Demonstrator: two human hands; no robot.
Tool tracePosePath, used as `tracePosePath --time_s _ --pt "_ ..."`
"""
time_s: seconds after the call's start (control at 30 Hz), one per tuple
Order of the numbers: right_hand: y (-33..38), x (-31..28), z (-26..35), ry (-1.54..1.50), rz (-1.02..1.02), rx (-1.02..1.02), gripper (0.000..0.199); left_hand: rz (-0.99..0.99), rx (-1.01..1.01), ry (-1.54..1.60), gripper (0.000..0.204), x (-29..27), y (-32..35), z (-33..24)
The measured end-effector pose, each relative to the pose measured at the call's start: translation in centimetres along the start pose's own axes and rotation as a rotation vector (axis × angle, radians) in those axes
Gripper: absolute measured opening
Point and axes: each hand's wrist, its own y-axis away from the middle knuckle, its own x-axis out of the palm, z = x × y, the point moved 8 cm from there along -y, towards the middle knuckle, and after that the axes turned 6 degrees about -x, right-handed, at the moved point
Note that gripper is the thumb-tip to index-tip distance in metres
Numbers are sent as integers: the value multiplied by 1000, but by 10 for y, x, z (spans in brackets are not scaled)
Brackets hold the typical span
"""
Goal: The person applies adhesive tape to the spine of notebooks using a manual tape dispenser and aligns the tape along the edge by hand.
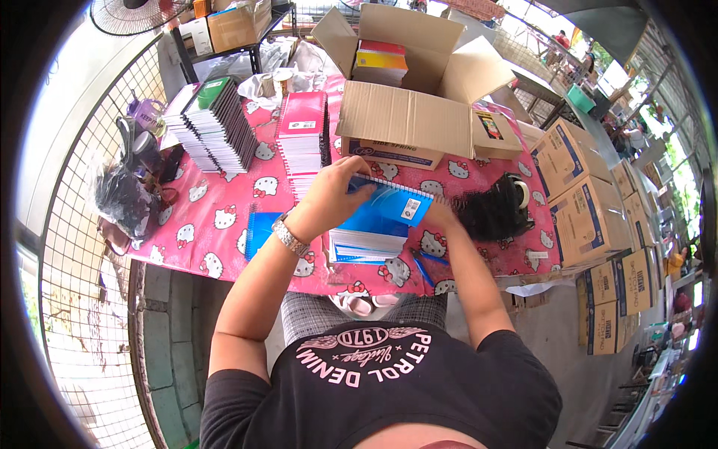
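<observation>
A blue spiral notebook lies on a stack of blue-covered notebooks in front of me. My left hand is closed, its fingers pinching the notebook's far left corner by the wire binding. At the right end of that binding is my right hand, its fingers mostly hidden by the notebook's corner. Just beyond it lies a heap of thin black binding coils. Part of another blue notebook shows left of the stack, under my left forearm. Blue pens rest beside the stack's right side.
A pink patterned cloth covers the table. Pink notebooks and green-topped notebooks stand stacked behind on the left. An open carton holding red and yellow notebooks stands at the back. Closed cartons are piled right.
</observation>
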Motion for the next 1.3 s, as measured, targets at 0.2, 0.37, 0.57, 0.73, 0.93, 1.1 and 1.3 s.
tracePosePath --time_s 0.2,0.37,0.57,0.73,0.93,1.1,1.3 --pt "29 -42 40 -1137 -300 -23 58 0 -109 50 24 -2 7 3" --pt "48 -156 241 -1423 494 -737 52 13 -157 96 26 -3 9 11" --pt "19 -136 219 -920 306 -425 41 -16 -37 80 27 -4 7 3" --pt "-7 -88 156 -583 146 -293 50 -19 -121 38 24 -7 12 10" --pt "52 49 14 181 -216 -94 69 -155 -324 305 17 -6 21 26" --pt "165 70 52 430 -414 -89 66 -160 -418 189 18 1 27 22" --pt "168 -3 72 -75 -598 -18 38 -273 -178 135 20 1 33 21"
